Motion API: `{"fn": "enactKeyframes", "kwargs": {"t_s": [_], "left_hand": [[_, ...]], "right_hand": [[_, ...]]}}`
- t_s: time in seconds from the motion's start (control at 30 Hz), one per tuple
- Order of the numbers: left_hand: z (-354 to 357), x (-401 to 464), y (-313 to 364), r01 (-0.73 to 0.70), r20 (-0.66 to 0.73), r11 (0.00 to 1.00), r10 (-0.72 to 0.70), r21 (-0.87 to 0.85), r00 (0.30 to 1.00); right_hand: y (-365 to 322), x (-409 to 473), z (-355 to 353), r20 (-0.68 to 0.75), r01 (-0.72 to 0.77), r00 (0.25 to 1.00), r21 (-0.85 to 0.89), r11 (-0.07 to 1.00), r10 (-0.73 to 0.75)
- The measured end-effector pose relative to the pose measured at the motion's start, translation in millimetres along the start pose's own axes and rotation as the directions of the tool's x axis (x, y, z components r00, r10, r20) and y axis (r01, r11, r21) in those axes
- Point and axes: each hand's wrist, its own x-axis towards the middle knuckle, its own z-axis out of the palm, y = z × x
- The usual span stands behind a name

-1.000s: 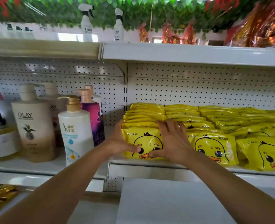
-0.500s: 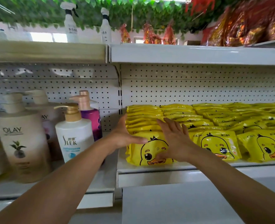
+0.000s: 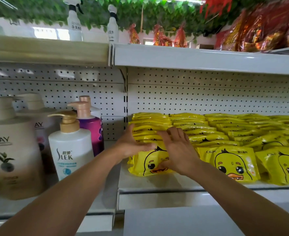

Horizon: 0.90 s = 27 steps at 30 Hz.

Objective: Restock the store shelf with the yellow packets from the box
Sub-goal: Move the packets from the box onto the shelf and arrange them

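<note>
My left hand (image 3: 131, 145) and right hand (image 3: 177, 150) frame the front yellow packet (image 3: 148, 164) of the leftmost row on the store shelf (image 3: 157, 183). Left fingers lie straight and relaxed along the packet's left top corner, gripping nothing. The right palm covers its upper right face, thumb tucked low by the duck's beak; whether that thumb pinches the wrapper I cannot tell.

The packet stands close to the shelf's front lip, just below my palms. If I let go carelessly, I judge it could tip forward off the edge, and the upright row behind my fingertips might slump after it.

More yellow packets (image 3: 228, 160) stand just right of my right hand. Pump bottles (image 3: 70, 143) crowd the space left of my left wrist; a wide elbow swing there may knock them. The box is not in view.
</note>
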Motion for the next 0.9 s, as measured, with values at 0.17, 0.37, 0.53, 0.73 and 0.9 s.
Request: {"fn": "enactKeyframes", "kwargs": {"t_s": [0.17,0.37,0.53,0.73,0.9], "left_hand": [[-2,25,12,-0.005,-0.177,0.993,-0.016,-0.118,0.984],[0,60,12,0.081,-0.140,0.986,-0.101,-0.148,0.985],[0,61,9,0.081,-0.171,0.993,-0.095,-0.090,0.981],[-1,62,11,0.050,-0.181,0.999,-0.047,0.011,0.982],[-13,85,22,0.013,-0.226,0.998,0.002,0.065,0.974]], "right_hand": [[15,3,-10,0.149,-0.095,0.987,0.252,0.963,0.058],[17,18,-8,0.245,-0.025,0.970,0.079,0.997,0.005],[9,10,-3,0.121,0.039,0.992,0.002,0.999,-0.039],[7,10,1,0.038,0.023,0.999,0.018,1.000,-0.024],[15,12,-4,0.094,0.033,0.995,0.129,0.991,-0.045]]}}
